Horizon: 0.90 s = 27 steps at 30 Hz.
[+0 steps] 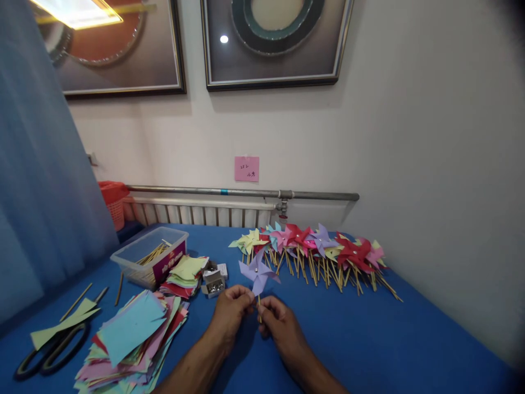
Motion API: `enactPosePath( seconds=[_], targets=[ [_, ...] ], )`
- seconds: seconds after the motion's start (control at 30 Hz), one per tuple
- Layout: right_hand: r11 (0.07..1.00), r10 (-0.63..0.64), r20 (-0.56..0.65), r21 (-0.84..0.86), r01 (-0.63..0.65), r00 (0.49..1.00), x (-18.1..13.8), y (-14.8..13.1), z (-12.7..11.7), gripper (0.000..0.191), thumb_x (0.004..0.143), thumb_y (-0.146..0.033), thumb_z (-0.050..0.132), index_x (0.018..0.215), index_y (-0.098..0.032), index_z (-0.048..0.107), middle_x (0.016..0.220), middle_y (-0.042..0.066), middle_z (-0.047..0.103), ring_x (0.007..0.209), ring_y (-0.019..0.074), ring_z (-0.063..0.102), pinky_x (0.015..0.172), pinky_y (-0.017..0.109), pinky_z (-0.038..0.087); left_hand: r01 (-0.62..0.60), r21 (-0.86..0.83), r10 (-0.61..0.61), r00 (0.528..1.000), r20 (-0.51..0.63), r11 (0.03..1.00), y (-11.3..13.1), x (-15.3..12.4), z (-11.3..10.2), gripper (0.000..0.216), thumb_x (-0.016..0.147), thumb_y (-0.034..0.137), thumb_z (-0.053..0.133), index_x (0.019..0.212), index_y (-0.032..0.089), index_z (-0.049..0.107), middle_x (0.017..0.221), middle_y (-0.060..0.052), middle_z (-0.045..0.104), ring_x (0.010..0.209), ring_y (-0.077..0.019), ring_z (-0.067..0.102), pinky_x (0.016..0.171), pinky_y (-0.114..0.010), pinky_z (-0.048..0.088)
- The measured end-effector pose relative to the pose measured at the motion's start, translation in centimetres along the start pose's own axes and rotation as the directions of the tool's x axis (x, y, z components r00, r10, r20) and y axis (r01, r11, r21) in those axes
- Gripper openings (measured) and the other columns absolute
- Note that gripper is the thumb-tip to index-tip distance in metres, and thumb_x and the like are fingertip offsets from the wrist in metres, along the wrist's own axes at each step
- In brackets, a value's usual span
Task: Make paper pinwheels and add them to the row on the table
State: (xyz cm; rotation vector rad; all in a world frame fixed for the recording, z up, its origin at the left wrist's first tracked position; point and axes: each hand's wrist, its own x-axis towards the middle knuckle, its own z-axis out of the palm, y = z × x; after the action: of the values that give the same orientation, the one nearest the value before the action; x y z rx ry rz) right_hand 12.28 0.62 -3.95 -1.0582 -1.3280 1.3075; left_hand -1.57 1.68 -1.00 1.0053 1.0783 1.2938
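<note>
A lilac paper pinwheel (262, 278) on a thin wooden stick stands up between my hands, with a small shiny pin at its centre. My right hand (281, 323) is closed around the stick below the blades. Just under the lowest blade, my left hand (233, 307) has its fingers pinched at the paper and the top of the stick; their exact contact is partly hidden. Behind lies a long row of finished pinwheels (297, 236) in red, pink, yellow, blue and lilac, sticks towards me. Small open boxes (214, 287) of metal pins sit left of the pinwheel.
On the blue table (369, 339), a clear plastic box (143, 262) holds wooden sticks. Nearby are stacked coloured paper pieces (131, 328), a smaller paper pile (184, 273) and black-handled scissors (61, 347) under yellow-green paper. A blue curtain (49, 164) hangs left; a radiator (197, 213) stands behind.
</note>
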Motion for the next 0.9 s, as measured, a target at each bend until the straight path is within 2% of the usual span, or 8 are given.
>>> enactPosePath(
  seconds=[0.13, 0.2, 0.4, 0.53, 0.73, 0.9],
  targets=[
    [1.000, -0.013, 0.018, 0.001, 0.013, 1.000, -0.1, -0.1, -0.1, 0.028, 0.080, -0.047, 0.061, 0.075, -0.020, 0.056, 0.061, -0.004, 0.053, 0.052, 0.0108, 0.048, 0.052, 0.024, 0.037, -0.030, 0.050, 0.028, 0.999, 0.041, 0.998, -0.1, -0.3, 0.2, 0.026, 0.059, 0.038, 0.078, 0.058, 0.016, 0.064, 0.053, 0.000, 0.057, 0.049, -0.0098, 0.043, 0.052, -0.024, 0.031],
    [1.000, -0.013, 0.008, -0.001, 0.013, 1.000, 0.0, -0.1, -0.1, 0.028, 0.080, -0.047, 0.061, 0.075, -0.020, 0.055, 0.061, -0.004, 0.053, 0.051, 0.0108, 0.048, 0.052, 0.024, 0.037, -0.033, 0.065, 0.032, 0.999, 0.022, 0.997, 0.0, -0.2, 0.1, 0.027, 0.061, 0.041, 0.077, 0.060, 0.016, 0.066, 0.053, -0.001, 0.058, 0.049, -0.0106, 0.044, 0.052, -0.024, 0.032],
    [1.000, 0.016, -0.001, 0.010, -0.016, 1.000, -0.1, -0.3, 0.1, 0.027, 0.078, -0.046, 0.062, 0.073, -0.021, 0.053, 0.062, -0.005, 0.052, 0.051, 0.0111, 0.049, 0.052, 0.025, 0.038, -0.064, -0.022, 0.059, 0.978, -0.202, 0.998, 1.1, 1.3, -2.3, 0.033, 0.064, 0.046, 0.076, 0.073, 0.016, 0.067, 0.072, -0.003, 0.068, 0.056, -0.0117, 0.054, 0.054, -0.023, 0.037],
    [0.999, 0.033, 0.029, -0.024, -0.032, 0.999, -0.4, -0.5, 0.2, 0.024, 0.079, -0.043, 0.061, 0.074, -0.021, 0.054, 0.062, -0.005, 0.053, 0.052, 0.0108, 0.050, 0.052, 0.024, 0.036, -0.078, -0.104, 0.049, 0.965, -0.256, 0.992, 2.1, 2.2, -3.9, 0.042, 0.059, 0.049, 0.081, 0.080, 0.015, 0.066, 0.074, -0.004, 0.069, 0.056, -0.0110, 0.055, 0.054, -0.023, 0.038],
    [0.998, 0.025, 0.069, -0.057, -0.021, 0.997, -0.9, -1.1, 0.4, 0.020, 0.079, -0.039, 0.058, 0.073, -0.020, 0.055, 0.061, -0.006, 0.050, 0.052, 0.0104, 0.048, 0.052, 0.024, 0.035, -0.095, -0.135, 0.068, 0.979, -0.193, 0.986, 2.4, 2.3, -4.2, 0.041, 0.059, 0.045, 0.085, 0.079, 0.014, 0.067, 0.064, 0.000, 0.063, 0.055, -0.0110, 0.055, 0.053, -0.022, 0.038],
    [0.997, 0.025, 0.054, -0.068, -0.022, 0.998, -0.8, -1.0, 0.4, 0.022, 0.081, -0.040, 0.059, 0.071, -0.021, 0.054, 0.058, -0.006, 0.050, 0.050, 0.0104, 0.045, 0.051, 0.024, 0.034, -0.086, -0.130, 0.074, 0.992, -0.099, 0.988, 2.2, 1.9, -3.7, 0.031, 0.061, 0.040, 0.082, 0.069, 0.015, 0.064, 0.053, 0.002, 0.057, 0.050, -0.0101, 0.050, 0.052, -0.023, 0.036]
  ],
)
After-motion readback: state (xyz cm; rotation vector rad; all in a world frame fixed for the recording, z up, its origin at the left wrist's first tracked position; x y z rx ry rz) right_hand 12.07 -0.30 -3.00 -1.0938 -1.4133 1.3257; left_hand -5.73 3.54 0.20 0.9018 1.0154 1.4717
